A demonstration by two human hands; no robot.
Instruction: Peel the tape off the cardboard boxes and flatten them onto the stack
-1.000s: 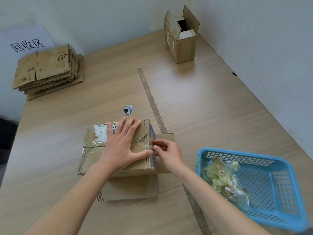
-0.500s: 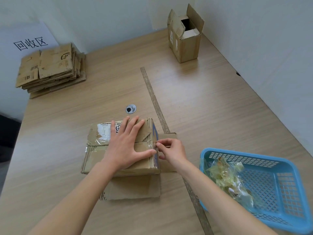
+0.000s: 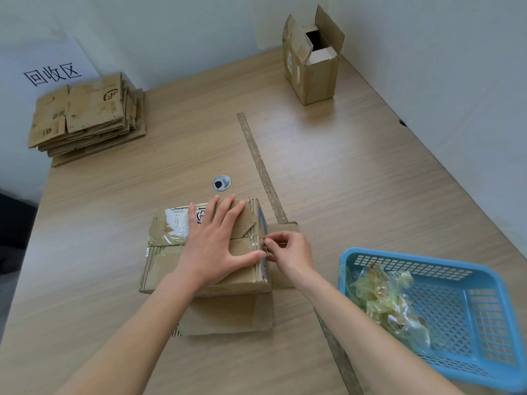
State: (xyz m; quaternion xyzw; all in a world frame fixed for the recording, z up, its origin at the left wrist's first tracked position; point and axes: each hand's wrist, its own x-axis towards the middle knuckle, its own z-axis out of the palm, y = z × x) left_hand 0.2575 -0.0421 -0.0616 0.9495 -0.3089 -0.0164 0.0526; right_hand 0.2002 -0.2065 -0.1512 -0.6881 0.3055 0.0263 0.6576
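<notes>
- The taped cardboard box is lying on the wooden table, toward the near edge and a little left of the dark strip running across the tabletop; its near flap is lying opened flat on the table.
- Clear tape is running along the box's top seam, beside a white label.
- The left hand is pressing flat on the box top, fingers spread and straight, thumb reaching toward the right edge.
- The right hand is sitting at the box's right edge, thumb and forefinger pinching the tape end there, just beside the left thumb.
- A blue basket holding crumpled peeled tape is sitting at the near right corner.
- An open upright box is standing at the far edge, near the wall.
- The stack of flattened boxes is resting at the far left corner, below a paper sign.
</notes>
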